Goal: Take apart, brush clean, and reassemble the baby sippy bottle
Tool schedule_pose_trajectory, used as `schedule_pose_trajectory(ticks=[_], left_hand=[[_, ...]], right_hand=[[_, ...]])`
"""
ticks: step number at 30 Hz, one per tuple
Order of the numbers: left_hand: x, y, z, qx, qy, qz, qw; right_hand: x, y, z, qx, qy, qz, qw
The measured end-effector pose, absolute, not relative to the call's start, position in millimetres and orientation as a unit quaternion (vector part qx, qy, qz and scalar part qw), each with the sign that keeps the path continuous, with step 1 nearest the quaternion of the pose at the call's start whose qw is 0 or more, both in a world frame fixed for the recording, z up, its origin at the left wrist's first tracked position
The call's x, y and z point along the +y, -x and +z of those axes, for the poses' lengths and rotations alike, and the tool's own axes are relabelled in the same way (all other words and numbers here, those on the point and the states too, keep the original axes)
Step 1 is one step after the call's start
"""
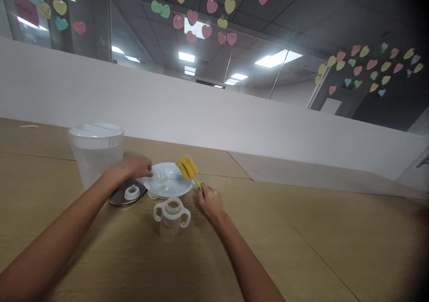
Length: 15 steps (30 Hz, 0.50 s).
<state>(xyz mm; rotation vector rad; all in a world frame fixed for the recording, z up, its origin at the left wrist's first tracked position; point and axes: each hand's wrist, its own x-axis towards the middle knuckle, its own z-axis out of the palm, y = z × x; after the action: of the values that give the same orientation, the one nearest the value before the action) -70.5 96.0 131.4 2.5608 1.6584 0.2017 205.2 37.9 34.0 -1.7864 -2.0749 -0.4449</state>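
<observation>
My right hand (212,202) grips the green handle of a yellow sponge bottle brush (188,168), its head raised by the right rim of a white bowl (179,186). My left hand (134,166), blurred, is at the bowl's left rim with its fingers curled; whatever they hold, if anything, is hidden. In the bowl lies a clear piece (162,175), hard to make out. A baby bottle (170,221) with two white handles stands uncapped in front. A small clear cap (153,193) sits by the bowl's front rim.
A lidded, translucent white bucket (96,157) with liquid stands at the left. In front of it, a white ring-shaped bottle part (132,192) rests on a dark metal tray (117,199). A low white wall (208,119) with glass above borders the wooden table (284,239).
</observation>
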Motion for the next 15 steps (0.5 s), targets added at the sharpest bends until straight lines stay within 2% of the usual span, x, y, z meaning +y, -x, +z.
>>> schedule_pose_trajectory(ticks=[2,8,15], left_hand=[[91,57,129,0.497,-0.865,0.059,0.031],[89,32,111,0.442,-0.893,0.011,0.085],[101,37,102,0.383,-0.896,0.064,0.215]], right_hand=[[38,-205,34,-0.735,0.634,-0.159,0.181],[36,-205,36,-0.731,0.641,-0.158,0.171],[35,-203,37,-0.74,0.635,-0.149,0.168]])
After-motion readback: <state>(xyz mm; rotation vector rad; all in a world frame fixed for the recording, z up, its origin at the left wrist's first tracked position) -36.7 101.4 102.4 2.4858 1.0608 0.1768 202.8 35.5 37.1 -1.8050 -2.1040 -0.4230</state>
